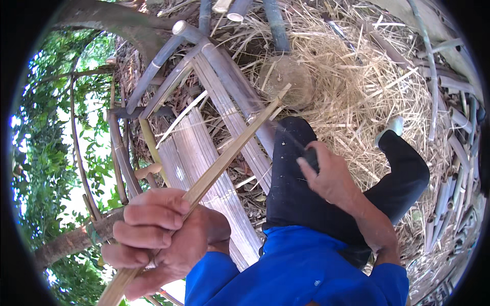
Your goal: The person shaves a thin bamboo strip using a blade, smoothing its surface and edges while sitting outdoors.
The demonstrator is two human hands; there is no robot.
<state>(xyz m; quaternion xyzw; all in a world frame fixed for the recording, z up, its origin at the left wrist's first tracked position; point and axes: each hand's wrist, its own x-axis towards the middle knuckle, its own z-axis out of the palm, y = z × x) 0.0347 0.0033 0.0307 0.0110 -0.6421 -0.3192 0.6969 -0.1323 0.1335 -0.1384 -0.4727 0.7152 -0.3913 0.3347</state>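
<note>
A long, pale bamboo strip runs slantwise from the lower left toward the upper middle, and my left hand is closed around its lower part. The strip's far end looks split, with a thin sliver standing off beside it. Over my thigh, my right hand grips the dark handle of a knife. Its blade is smeared by motion and points up and left toward the strip; whether it touches the strip I cannot tell.
A bench of split bamboo slats with a round-pole frame stands at my left. A round wooden block sits amid heaped shavings. Bamboo poles are piled at the right. Green foliage borders the left.
</note>
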